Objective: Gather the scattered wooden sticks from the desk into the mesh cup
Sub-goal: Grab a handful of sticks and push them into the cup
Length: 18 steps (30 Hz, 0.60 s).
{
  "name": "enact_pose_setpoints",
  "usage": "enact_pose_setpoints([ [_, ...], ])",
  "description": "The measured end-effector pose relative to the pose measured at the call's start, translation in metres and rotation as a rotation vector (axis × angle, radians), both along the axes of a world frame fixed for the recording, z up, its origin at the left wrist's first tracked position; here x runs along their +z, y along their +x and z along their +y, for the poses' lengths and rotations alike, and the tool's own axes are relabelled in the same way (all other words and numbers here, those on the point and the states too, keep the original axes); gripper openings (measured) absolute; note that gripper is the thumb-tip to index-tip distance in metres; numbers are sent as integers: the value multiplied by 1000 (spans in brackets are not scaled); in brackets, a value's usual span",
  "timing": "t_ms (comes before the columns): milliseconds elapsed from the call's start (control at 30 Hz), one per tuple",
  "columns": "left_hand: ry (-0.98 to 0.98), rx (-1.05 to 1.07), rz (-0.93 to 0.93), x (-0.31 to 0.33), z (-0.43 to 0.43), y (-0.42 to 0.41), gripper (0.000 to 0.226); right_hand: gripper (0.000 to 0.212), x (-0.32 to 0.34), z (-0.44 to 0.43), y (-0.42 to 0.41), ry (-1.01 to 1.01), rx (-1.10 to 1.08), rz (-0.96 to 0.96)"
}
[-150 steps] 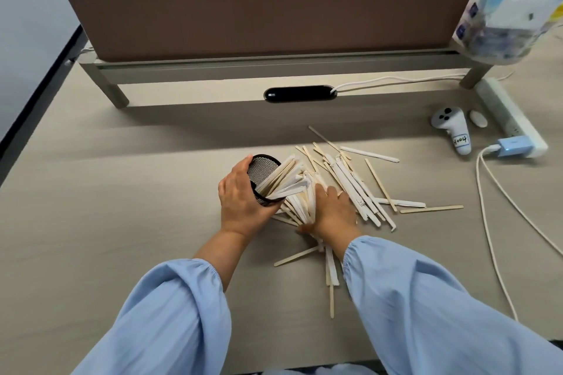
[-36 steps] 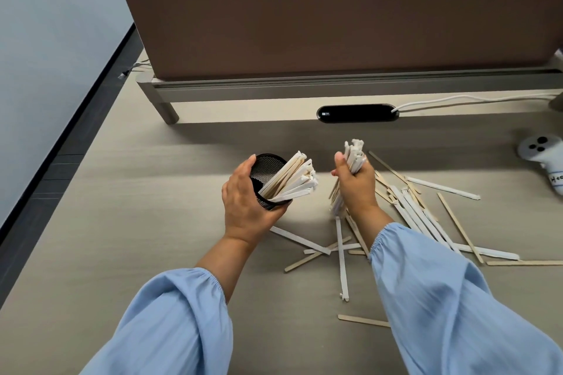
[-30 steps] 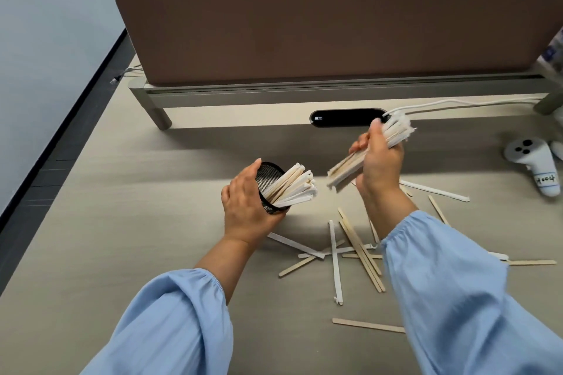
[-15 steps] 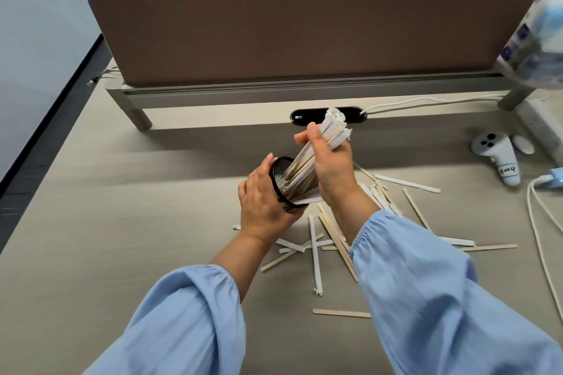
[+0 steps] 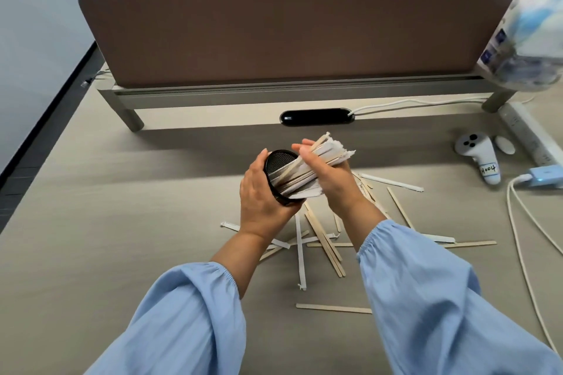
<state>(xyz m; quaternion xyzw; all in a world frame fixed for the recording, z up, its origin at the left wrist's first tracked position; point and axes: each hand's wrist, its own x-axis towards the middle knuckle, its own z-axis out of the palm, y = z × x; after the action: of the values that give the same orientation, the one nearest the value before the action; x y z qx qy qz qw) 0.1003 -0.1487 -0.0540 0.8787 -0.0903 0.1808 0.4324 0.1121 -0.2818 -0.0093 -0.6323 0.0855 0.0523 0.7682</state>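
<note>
My left hand (image 5: 262, 195) grips the black mesh cup (image 5: 278, 161), which is tilted with its mouth facing right, above the desk. My right hand (image 5: 330, 179) is closed around a thick bundle of wooden sticks (image 5: 316, 158), some in white paper wrappers. One end of the bundle is inside the cup's mouth; the other end fans out past my fingers. Several loose sticks (image 5: 323, 240) lie scattered on the desk (image 5: 122, 222) beneath and to the right of my hands, one (image 5: 333, 309) near my right sleeve.
A brown divider panel (image 5: 289, 33) closes the desk's far side, with a black device (image 5: 316, 116) below it. At right are a white controller (image 5: 479, 155), a power strip (image 5: 530, 137), white cables (image 5: 524, 253) and a plastic bag (image 5: 530, 33). A person sits beyond the divider.
My right hand lifted a bundle of sticks off the desk, swung it up and left, and pushed its end into the tilted cup. The cup stayed in my left hand.
</note>
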Motion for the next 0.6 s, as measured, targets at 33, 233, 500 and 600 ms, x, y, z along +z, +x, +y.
enact_pose_setpoints([
  [33,3,7,10,-1,0,0,94,19,2,1,-3,-16,77,-4],
  [233,12,27,2,-4,6,-2,92,73,10,-14,3,-132,-37,-78],
  [500,133,78,-4,-1,4,-6,90,52,0,0,3,-575,163,-97],
  [600,158,87,-6,-2,5,-6,90,55,-3,1,3,-597,215,-66],
])
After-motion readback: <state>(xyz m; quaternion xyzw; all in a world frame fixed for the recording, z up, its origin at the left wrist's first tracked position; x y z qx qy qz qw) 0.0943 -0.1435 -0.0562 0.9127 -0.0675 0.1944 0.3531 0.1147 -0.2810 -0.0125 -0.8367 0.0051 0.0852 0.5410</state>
